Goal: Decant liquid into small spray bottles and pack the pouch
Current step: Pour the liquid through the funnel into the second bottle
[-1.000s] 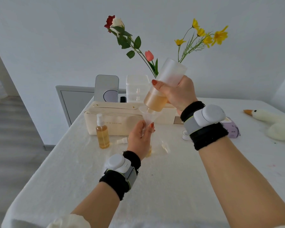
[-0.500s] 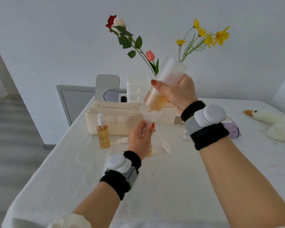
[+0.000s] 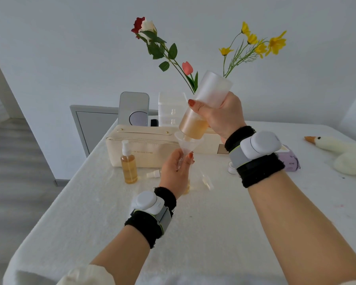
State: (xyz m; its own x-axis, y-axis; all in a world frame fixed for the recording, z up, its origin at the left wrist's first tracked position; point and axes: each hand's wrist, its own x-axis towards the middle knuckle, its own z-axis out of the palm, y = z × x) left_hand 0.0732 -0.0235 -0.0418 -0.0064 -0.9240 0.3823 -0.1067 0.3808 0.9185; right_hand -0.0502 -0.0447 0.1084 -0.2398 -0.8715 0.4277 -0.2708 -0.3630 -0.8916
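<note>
In the head view, the right hand (image 3: 220, 118) grips the frosted bottle (image 3: 209, 95) round its middle. The bottle is tilted neck down, with amber liquid gathered at the low end, and its mouth sits inside the clear funnel (image 3: 186, 144). The left hand (image 3: 176, 169) pinches the funnel's stem with curled fingers. Under this hand a small bottle (image 3: 187, 187) shows only a bit of amber (the rest is hidden). Both hands work above the middle of the table (image 3: 193, 233), well apart from its left edge, which runs diagonally to the far corner. The cream pouch (image 3: 148, 149) lies just behind them. A filled spray bottle (image 3: 128, 167) stands upright before the pouch, nearer that left edge, with a loose pump cap (image 3: 153, 174) beside it. White cloth spreads between the forearms toward the near edge. A goose toy (image 3: 341, 151) lies far right.
</note>
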